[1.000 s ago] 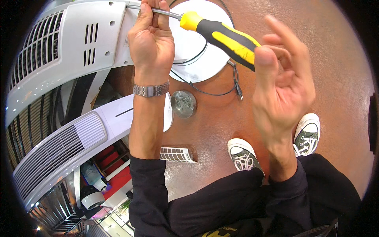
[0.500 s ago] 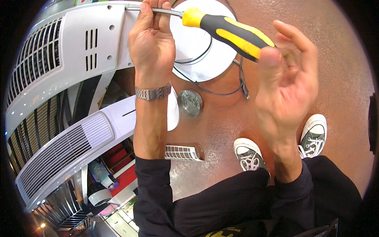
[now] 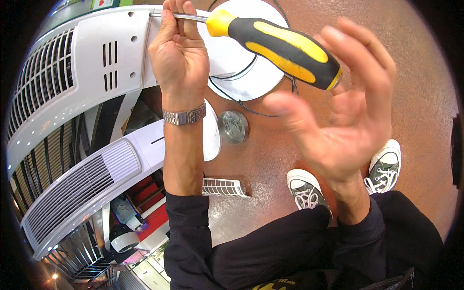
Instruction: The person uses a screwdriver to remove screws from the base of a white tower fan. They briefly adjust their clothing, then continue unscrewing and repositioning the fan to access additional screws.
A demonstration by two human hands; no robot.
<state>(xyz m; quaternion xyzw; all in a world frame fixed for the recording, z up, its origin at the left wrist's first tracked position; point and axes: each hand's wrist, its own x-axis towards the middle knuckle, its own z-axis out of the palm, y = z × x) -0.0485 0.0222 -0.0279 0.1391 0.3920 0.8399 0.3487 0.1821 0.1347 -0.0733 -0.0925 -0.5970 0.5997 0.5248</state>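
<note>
Slanting out from the edge of the white slotted housing [image 3: 123,53], the yellow-and-black screwdriver [image 3: 280,46] has its shaft pinched between the thumb and fingers of the left hand [image 3: 180,60]. The right hand [image 3: 345,121] spreads loosely about the handle's end, unclosed; whether a finger touches, I can't tell. It looks like screw-turning, between twists; another would call for those fingers to wrap the handle while the left steadies the shaft. Nearby sits a round dish [image 3: 233,127] of small pieces.

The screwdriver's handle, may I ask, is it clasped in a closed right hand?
No, the right hand is open, its thumb spread apart from the handle.
</note>
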